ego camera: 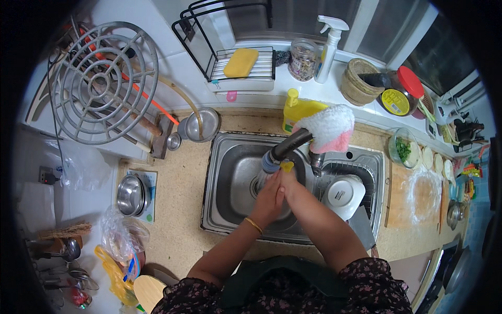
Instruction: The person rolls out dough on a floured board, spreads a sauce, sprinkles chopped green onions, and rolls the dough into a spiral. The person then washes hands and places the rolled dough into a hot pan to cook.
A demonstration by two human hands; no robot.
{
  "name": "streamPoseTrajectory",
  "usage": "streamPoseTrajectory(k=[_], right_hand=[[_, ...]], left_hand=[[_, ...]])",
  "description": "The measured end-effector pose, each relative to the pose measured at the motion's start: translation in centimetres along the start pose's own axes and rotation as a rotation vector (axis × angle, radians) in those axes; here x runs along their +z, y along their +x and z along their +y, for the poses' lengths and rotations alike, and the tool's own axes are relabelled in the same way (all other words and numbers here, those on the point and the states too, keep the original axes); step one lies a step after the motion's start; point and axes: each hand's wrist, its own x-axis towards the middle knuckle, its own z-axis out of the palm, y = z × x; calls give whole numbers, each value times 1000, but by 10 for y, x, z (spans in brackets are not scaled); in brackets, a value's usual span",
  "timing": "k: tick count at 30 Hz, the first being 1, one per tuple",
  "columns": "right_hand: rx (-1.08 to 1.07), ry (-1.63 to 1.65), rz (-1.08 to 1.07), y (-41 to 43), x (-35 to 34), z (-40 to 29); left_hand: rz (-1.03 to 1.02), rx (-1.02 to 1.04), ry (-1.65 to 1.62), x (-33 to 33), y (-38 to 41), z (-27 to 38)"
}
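Note:
Both hands meet under the running faucet [292,145] over the left basin of a steel sink [235,192]. My left hand [270,202], with a gold-coloured bangle at its wrist, lies against my right hand [288,183]. Their palms face each other, so whatever lies between them is hidden. Water [263,179] sprays from the blue-grey nozzle [270,163] just beyond the fingers. A small yellow piece [287,167] shows beside the nozzle, above my right hand. Over the faucet hangs a white and pink towel [333,125].
In the right basin, an overturned white dish [341,195] sits by a broad knife blade [361,227]. A floured wooden board [415,200] is to the right, near a glass bowl of greens [404,147]. Steel bowls [131,196] stand left. A yellow jug [302,112] is behind the sink.

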Motion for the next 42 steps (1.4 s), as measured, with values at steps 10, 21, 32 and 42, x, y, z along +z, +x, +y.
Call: streamPoseTrajectory(k=[10,21,32,42], right_hand=[[21,185,-171,-50,12,28],[-393,-1635,-326,-40,-7,4],[-706,-935,-256,-52,5,44],[-28,117,-121,-6,23,8]], left_hand=[[-24,-437,-327,5,43,-61],[246,-986,-1325,32,32,-68],[-133,-395,-1910,26,47,-191],[180,-562,-140,57,27,-60]])
